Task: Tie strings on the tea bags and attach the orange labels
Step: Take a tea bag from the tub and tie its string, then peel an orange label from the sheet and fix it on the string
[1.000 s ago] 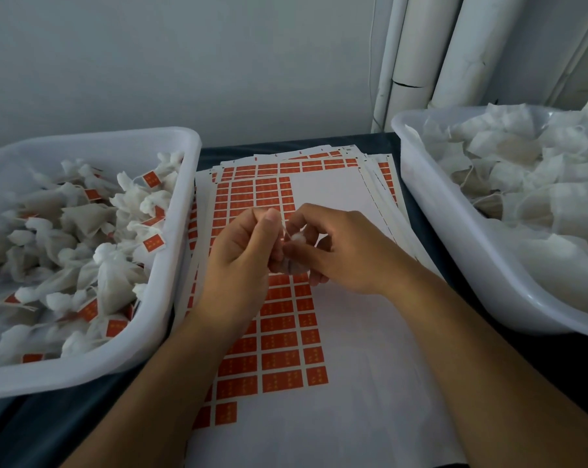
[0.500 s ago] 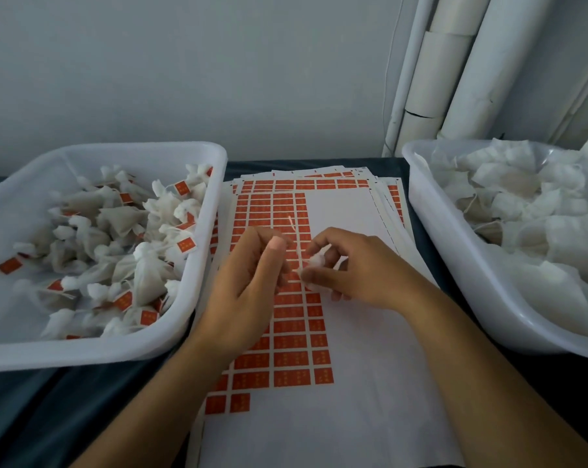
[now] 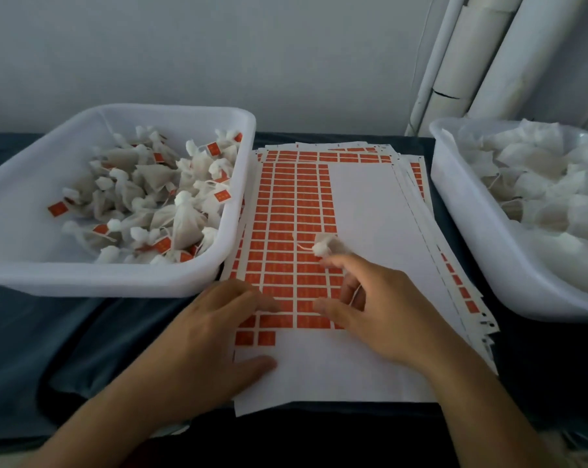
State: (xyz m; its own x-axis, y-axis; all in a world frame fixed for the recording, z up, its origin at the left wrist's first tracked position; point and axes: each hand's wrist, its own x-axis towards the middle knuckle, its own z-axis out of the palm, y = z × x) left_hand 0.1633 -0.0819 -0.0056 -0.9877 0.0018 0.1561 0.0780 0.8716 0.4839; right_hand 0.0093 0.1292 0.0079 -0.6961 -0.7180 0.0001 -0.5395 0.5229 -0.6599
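Observation:
A stack of white sheets [image 3: 370,204] carrying orange labels [image 3: 286,211] lies in the middle of the table. My left hand [image 3: 215,329] rests flat on the sheet's near left part, its fingertips pressing beside the lowest rows of labels. Just right of it, my right hand [image 3: 370,309] hovers over the sheet with a small white tea bag [image 3: 326,247] pinched between its upper fingers. The bag's gathered top and a short string [image 3: 302,246] stick out to the left. My right thumb points down at the bottom label row.
A white bin [image 3: 117,282] on the left holds several tied tea bags [image 3: 157,197] with orange labels. A second white bin [image 3: 461,211] on the right holds untied white bags [image 3: 539,184]. White pipes [image 3: 471,55] run up the back right wall. Dark cloth [image 3: 49,332] covers the table.
Both hands dropped from mid-air, where they worked the string together, to the sheet. My left hand let go and now lies flat; my right hand keeps the tea bag.

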